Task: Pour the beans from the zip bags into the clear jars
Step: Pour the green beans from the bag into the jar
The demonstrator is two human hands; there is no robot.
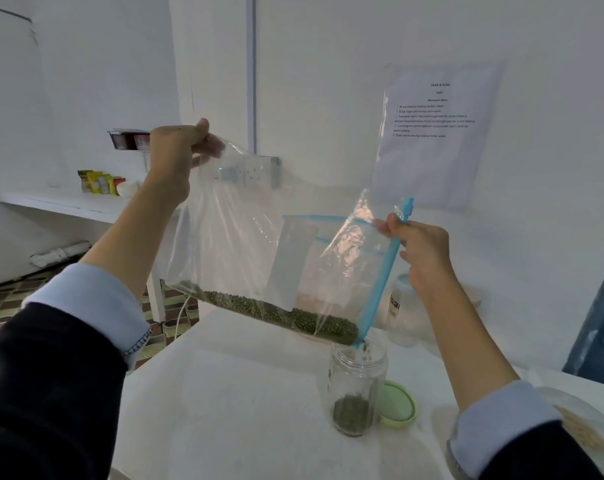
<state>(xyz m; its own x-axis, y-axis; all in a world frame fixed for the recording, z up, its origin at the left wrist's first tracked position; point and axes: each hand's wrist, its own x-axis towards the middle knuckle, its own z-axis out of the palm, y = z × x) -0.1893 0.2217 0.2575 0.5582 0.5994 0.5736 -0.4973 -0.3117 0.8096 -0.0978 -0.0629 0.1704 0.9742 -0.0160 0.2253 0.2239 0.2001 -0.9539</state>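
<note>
Green beans stream from a tilted zip bag (259,244) into a clear jar (357,389) on the white worktop (224,410).

The pour looks under way rather than finished: a shallow layer of beans sits in the jar's bottom, while a long band of beans (280,315) lies along the bag's lower edge, funnelling toward the blue-zipped corner just above the jar's mouth. The left hand (177,152) pinches the bag's raised rear corner; the right hand (420,249) grips the blue zip strip beside the opening. The jar's green lid (397,405) lies beside it. A second container (402,306) stands behind, its contents unclear.
</note>
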